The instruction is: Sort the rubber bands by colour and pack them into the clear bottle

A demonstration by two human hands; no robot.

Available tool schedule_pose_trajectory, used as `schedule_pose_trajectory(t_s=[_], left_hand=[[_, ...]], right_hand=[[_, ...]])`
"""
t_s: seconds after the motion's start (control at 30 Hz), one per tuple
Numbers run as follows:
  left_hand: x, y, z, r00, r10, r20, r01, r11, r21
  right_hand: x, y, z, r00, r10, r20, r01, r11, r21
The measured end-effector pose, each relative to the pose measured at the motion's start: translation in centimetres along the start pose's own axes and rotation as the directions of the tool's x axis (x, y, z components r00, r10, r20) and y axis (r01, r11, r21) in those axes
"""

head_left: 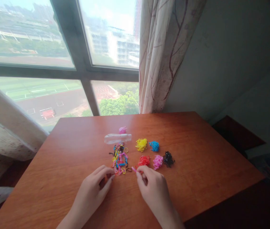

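- Table (201,162): side edges well apart from the piles; bare wood stretches widest to the right of the black pile (168,159).
- Count: one mixed pile (120,164); five single-colour piles, namely black, yellow, blue, red and pink; one clear container lying beyond the mixed pile.
- Bands: small thin loops, tangled, bright except the black.
- Right hand (152,183): thumb and finger pinch a pink band (134,169), between mixed and red piles.
- Left hand (93,186): fingertips nearly together at the mixed pile's near edge; cannot tell whether gripping.

Patterned curtain (160,54) beside grey-framed window (84,72); outside, green field (36,88), trees (119,103), pale building (123,46).
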State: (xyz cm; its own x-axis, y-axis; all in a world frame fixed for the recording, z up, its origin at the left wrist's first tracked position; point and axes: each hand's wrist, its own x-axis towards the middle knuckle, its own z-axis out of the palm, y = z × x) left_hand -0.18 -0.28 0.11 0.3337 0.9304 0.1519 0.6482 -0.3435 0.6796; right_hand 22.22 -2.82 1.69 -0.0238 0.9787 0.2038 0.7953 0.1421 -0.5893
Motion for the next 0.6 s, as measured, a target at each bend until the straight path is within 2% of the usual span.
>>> schedule_pose_trajectory(t_s=[0.17, 0.33, 0.47, 0.6], left_hand=[[0.0, -0.2, 0.1, 1.000, 0.006, 0.013, -0.007, 1.000, 0.017], [0.1, -0.1, 0.3, 0.999, 0.021, 0.024, -0.021, 1.000, 0.021], [0.3, 0.3, 0.3, 0.999, 0.026, 0.029, -0.027, 0.999, 0.027], [0.8, 1.2, 0.6, 0.998, 0.046, 0.042, -0.048, 0.998, 0.049]], right_hand=[[0.0, 4.1, -2.1, 0.984, 0.048, -0.173, -0.063, 0.995, -0.080], [0.1, 7.3, -3.1, 0.970, 0.089, -0.228, -0.135, 0.972, -0.194], [-0.1, 7.8, -3.1, 0.967, 0.086, -0.240, -0.136, 0.970, -0.201], [-1.1, 6.8, -2.1, 0.968, 0.076, -0.237, -0.103, 0.990, -0.101]])
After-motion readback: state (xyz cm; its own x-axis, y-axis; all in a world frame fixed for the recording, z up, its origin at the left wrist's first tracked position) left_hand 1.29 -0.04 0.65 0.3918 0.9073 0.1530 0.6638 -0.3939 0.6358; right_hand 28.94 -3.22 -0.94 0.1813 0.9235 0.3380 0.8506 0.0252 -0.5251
